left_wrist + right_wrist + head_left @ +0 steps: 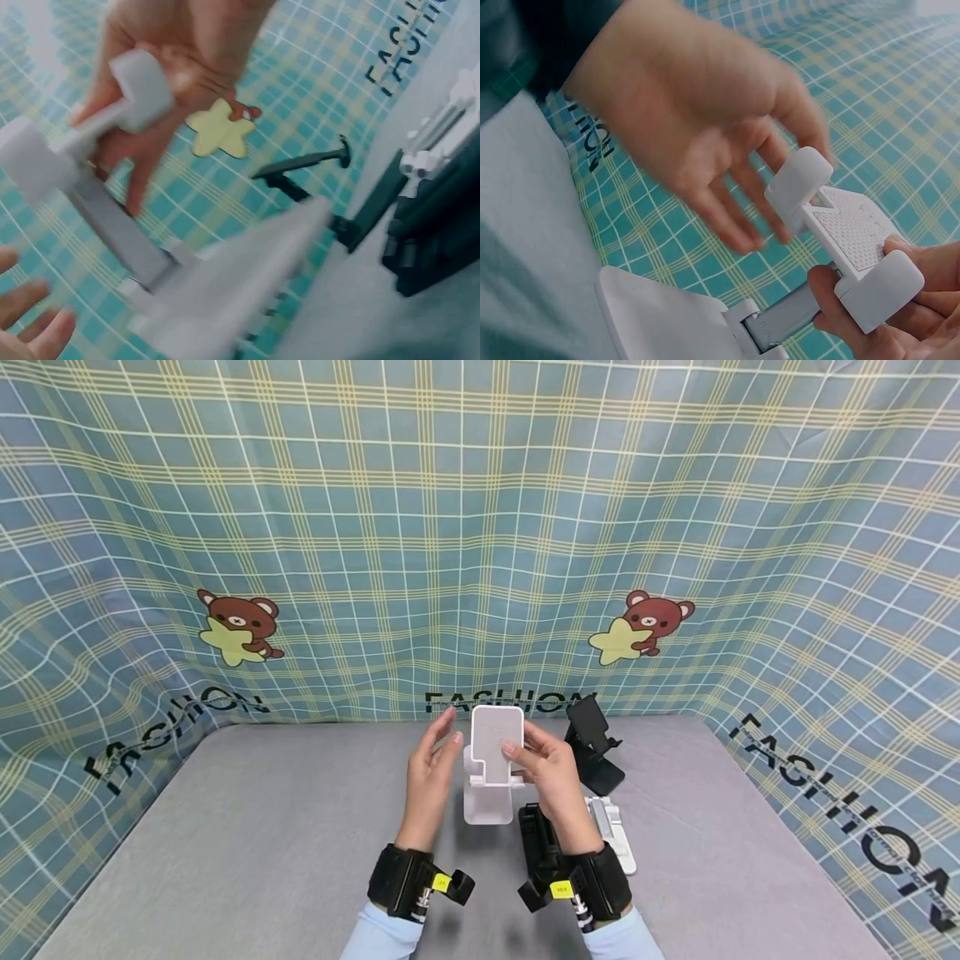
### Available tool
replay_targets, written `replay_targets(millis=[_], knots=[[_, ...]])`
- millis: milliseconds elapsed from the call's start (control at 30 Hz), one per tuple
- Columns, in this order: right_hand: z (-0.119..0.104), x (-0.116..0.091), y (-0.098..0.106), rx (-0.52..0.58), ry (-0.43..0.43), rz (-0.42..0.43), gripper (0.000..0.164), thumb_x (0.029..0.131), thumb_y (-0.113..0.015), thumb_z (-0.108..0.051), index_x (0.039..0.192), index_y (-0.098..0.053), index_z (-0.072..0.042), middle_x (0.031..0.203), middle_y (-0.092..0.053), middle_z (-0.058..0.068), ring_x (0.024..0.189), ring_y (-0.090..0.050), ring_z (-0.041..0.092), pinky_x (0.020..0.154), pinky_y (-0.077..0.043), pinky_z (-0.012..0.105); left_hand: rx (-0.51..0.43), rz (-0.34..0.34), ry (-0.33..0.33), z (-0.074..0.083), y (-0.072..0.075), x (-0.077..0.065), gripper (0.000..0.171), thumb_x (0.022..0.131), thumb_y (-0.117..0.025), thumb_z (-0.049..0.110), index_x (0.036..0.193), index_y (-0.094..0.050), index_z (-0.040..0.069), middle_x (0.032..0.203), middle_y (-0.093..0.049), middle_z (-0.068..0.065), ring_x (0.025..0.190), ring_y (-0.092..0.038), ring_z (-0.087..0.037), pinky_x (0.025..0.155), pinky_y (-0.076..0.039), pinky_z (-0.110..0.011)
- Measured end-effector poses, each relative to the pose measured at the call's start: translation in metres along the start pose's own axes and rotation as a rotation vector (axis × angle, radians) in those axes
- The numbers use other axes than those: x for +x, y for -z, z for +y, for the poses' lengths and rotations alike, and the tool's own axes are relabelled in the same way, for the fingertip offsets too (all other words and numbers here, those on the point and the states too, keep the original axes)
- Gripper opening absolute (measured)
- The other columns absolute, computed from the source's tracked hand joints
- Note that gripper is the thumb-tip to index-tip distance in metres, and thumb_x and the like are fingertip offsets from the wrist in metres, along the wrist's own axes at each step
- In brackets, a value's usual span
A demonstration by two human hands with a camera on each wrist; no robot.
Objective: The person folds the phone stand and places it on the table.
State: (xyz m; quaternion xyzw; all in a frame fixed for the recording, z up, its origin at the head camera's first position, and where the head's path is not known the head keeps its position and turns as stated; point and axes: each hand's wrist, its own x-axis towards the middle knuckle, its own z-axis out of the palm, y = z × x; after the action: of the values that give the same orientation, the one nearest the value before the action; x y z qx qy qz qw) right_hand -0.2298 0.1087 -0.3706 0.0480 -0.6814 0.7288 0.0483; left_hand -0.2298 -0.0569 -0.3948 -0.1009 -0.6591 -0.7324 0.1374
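A white phone stand (489, 806), unfolded, is held up in front of me over the grey table. My right hand (557, 781) pinches its upper cradle between thumb and fingers at the right side. In the right wrist view the cradle (851, 225) shows a dotted pad and two stubby lips, with a grey arm (784, 319) joining it to the flat base (667, 319). My left hand (429, 777) is just left of the stand, fingers spread and relaxed, holding nothing.
An unfolded black phone stand (592, 735) stands at the back right of the table. Nearer, partly hidden by my right hand and wrist, lie a folded black stand (536, 839) and a folded white one (618, 839). A checked curtain (480, 568) surrounds the table (247, 843).
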Motion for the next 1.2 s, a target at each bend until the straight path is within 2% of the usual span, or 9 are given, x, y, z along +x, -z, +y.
replay_targets(millis=[67, 133, 267, 367, 467, 600, 833, 933, 1200], knots=[[-0.001, -0.001, -0.001, 0.014, -0.004, -0.001, 0.046, 0.088, -0.064, -0.003, 0.133, -0.055, -0.007, 0.125, -0.06, 0.022, 0.08, -0.065, 0.009, 0.057, -0.045, 0.023, -0.007, 0.019, 0.048, -0.008, 0.001, 0.0, 0.055, 0.098, -0.05, 0.035, 0.149, -0.03, 0.026, 0.155, -0.029, 0.001, 0.141, -0.028, -0.024, 0.113, -0.024, -0.053], [-0.002, -0.002, -0.001, 0.028, -0.002, -0.004, 0.047, 0.088, -0.064, -0.001, 0.133, -0.055, -0.006, 0.126, -0.06, 0.022, 0.082, -0.066, 0.009, 0.06, -0.05, 0.024, -0.079, -0.012, 0.15, -0.018, 0.002, 0.001, 0.063, 0.099, -0.045, 0.044, 0.153, -0.015, 0.031, 0.16, -0.012, -0.001, 0.146, -0.014, -0.029, 0.114, -0.014, -0.058], [-0.003, -0.003, -0.001, 0.056, 0.011, -0.019, 0.047, 0.088, -0.063, 0.0, 0.134, -0.053, -0.005, 0.127, -0.058, 0.023, 0.088, -0.067, 0.011, 0.068, -0.056, 0.029, -0.304, -0.121, 0.376, -0.036, 0.003, 0.001, 0.074, 0.099, -0.031, 0.056, 0.153, 0.009, 0.025, 0.16, 0.009, -0.009, 0.147, 0.007, -0.034, 0.116, -0.001, -0.056], [-0.003, -0.003, -0.001, 0.059, 0.027, -0.028, 0.047, 0.089, -0.063, -0.001, 0.134, -0.053, -0.005, 0.128, -0.058, 0.023, 0.089, -0.067, 0.011, 0.069, -0.057, 0.03, -0.476, -0.217, 0.491, -0.044, 0.002, 0.001, 0.077, 0.096, -0.019, 0.066, 0.153, 0.01, 0.023, 0.161, 0.001, -0.01, 0.146, -0.006, -0.033, 0.116, -0.011, -0.053], [-0.003, -0.003, -0.002, 0.061, 0.038, -0.028, 0.046, 0.088, -0.063, -0.002, 0.134, -0.054, -0.004, 0.127, -0.058, 0.024, 0.087, -0.067, 0.011, 0.068, -0.056, 0.03, -0.606, -0.305, 0.544, -0.048, 0.0, 0.0, 0.079, 0.09, -0.009, 0.074, 0.154, -0.003, 0.028, 0.154, -0.028, -0.009, 0.134, -0.037, -0.027, 0.108, -0.029, -0.052], [-0.003, -0.004, -0.003, 0.065, 0.036, -0.024, 0.046, 0.088, -0.063, -0.001, 0.133, -0.055, -0.004, 0.125, -0.059, 0.024, 0.084, -0.067, 0.01, 0.068, -0.056, 0.029, -0.728, -0.391, 0.538, -0.05, -0.003, -0.002, 0.085, 0.086, -0.002, 0.075, 0.152, -0.018, 0.024, 0.128, -0.057, -0.004, 0.113, -0.058, -0.022, 0.099, -0.042, -0.056], [-0.004, -0.005, -0.005, 0.064, 0.042, -0.019, 0.045, 0.087, -0.064, -0.001, 0.132, -0.055, -0.001, 0.123, -0.06, 0.025, 0.083, -0.066, 0.009, 0.066, -0.053, 0.028, -0.778, -0.406, 0.499, -0.051, -0.008, -0.004, 0.076, 0.089, -0.005, 0.069, 0.137, -0.043, 0.025, 0.117, -0.064, -0.001, 0.109, -0.061, -0.021, 0.096, -0.045, -0.055], [-0.003, -0.005, -0.005, 0.065, 0.041, -0.017, 0.045, 0.087, -0.064, -0.001, 0.131, -0.055, -0.002, 0.124, -0.06, 0.025, 0.084, -0.066, 0.01, 0.067, -0.053, 0.029, -0.771, -0.398, 0.495, -0.05, -0.009, -0.005, 0.069, 0.092, -0.006, 0.065, 0.134, -0.044, 0.027, 0.116, -0.064, -0.001, 0.108, -0.061, -0.02, 0.095, -0.046, -0.053], [0.0, -0.006, -0.004, 0.001, 0.047, -0.067, 0.046, 0.089, -0.065, -0.009, 0.134, -0.053, -0.006, 0.125, -0.059, 0.02, 0.099, -0.063, 0.017, 0.082, -0.052, 0.035, -0.751, -0.347, 0.526, -0.049, -0.01, -0.007, 0.063, 0.097, -0.006, 0.058, 0.144, -0.031, 0.024, 0.113, -0.063, -0.001, 0.103, -0.063, -0.018, 0.087, -0.052, -0.045]])
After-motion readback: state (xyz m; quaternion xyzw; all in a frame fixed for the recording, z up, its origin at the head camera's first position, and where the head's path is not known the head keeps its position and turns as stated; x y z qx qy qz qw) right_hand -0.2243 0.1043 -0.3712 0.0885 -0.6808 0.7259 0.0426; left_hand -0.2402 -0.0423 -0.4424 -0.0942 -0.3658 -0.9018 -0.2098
